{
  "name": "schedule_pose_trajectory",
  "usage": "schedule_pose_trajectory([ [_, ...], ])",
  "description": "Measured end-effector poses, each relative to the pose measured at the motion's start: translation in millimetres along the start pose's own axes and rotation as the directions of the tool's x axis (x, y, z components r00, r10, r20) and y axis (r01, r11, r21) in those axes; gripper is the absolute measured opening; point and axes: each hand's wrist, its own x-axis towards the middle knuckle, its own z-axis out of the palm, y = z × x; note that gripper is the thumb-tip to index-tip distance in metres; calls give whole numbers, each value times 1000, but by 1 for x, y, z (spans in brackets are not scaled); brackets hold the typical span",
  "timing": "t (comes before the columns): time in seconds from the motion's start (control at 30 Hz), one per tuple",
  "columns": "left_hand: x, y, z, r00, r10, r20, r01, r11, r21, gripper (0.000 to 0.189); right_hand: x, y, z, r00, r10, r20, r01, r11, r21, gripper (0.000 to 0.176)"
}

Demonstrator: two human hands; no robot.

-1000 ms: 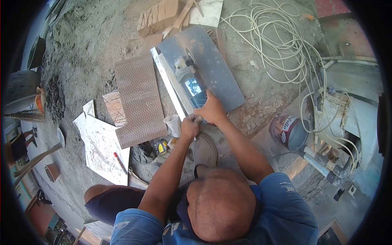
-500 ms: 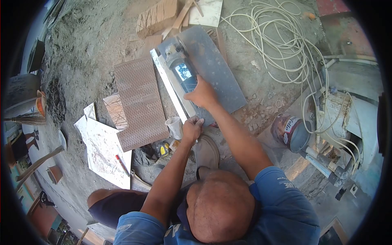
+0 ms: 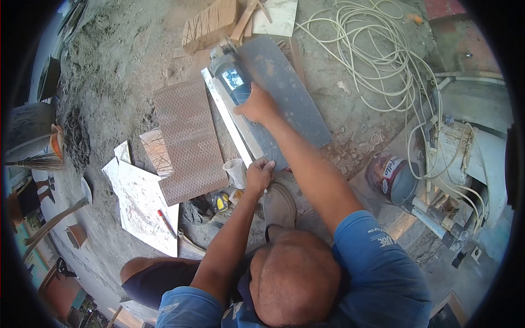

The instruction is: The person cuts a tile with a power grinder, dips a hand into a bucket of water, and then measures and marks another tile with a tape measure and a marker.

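**Angle grinder reaching the far left corner of the slab**

I am watching from a distance as the person is working over a dark grey, flat rectangular slab (image 3: pixel 295 95) that is lying on the dusty ground. The right hand (image 3: pixel 257 105) is gripping the blue-bodied angle grinder (image 3: pixel 232 78) around its rear. Over the last second, the tool is shifting from the slab's middle up to its far left corner, with the right arm stretching out behind it. I am reading this as the grinder's pass along the left side now nearing its far end. I cannot tell whether the disc is touching the slab.

The left hand (image 3: pixel 260 174) is staying at the slab's near edge, its fingers closing on the near end of a long, thin white strip (image 3: pixel 224 112) that is running along the slab's left side. I cannot tell whether those fingers are pinching the slab too.

Left of the slab, a brown, mesh-patterned rectangular panel (image 3: pixel 188 136) is lying flat, and a small white plastic cup (image 3: pixel 235 173) is standing near the slab's near left corner. Beyond its right side, a loose coil of cream cable (image 3: pixel 383 60) is spreading over the ground.
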Motion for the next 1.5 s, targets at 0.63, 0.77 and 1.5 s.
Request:
schedule_pose_trajectory([
  [0.63,4,-7,2,998,54,-45,-53,998,14,28,-67,59,11,999,-14,-30,15,998,59,95],
  [0.77,9,-14,0,998,48,-29,-48,999,1,27,-89,76,12,994,-61,-94,64,997,37,91],
  [1.5,32,74,-26,879,476,17,-227,386,894,120,-124,167,-86,914,-4,-405,-113,958,-264,80],
])
